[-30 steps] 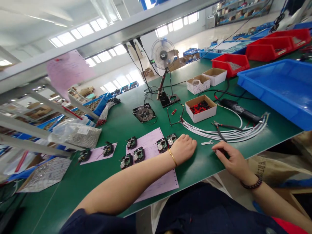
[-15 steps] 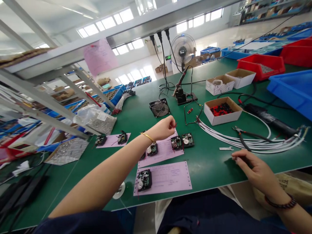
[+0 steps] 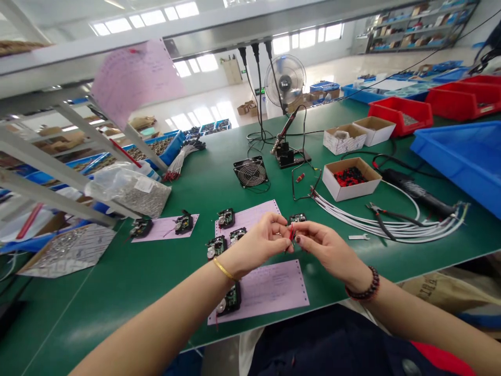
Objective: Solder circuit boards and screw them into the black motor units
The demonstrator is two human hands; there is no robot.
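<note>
My left hand [image 3: 259,241] and my right hand [image 3: 321,246] meet above the green table [image 3: 195,193], fingertips pinched together on a small red part [image 3: 291,232]. Just behind them a small black circuit module [image 3: 297,218] lies on the table. More such modules lie on a pink sheet [image 3: 250,216] to the left: one module [image 3: 226,218] at the back and others nearer. Another module [image 3: 230,298] rests on the near pink sheet [image 3: 270,290] under my left wrist.
A cardboard box of red and black parts [image 3: 347,177], a white wire bundle [image 3: 391,222], pliers [image 3: 381,211] and a small flat wrench [image 3: 358,237] lie right. A small fan grille [image 3: 251,173], soldering iron stand [image 3: 287,151], desk fan [image 3: 285,81], blue bin [image 3: 465,156] and red bins [image 3: 399,112] stand behind.
My right hand left the table edge and moved left to meet my left hand. My left hand came back toward me with the red part, now pinched by both.
</note>
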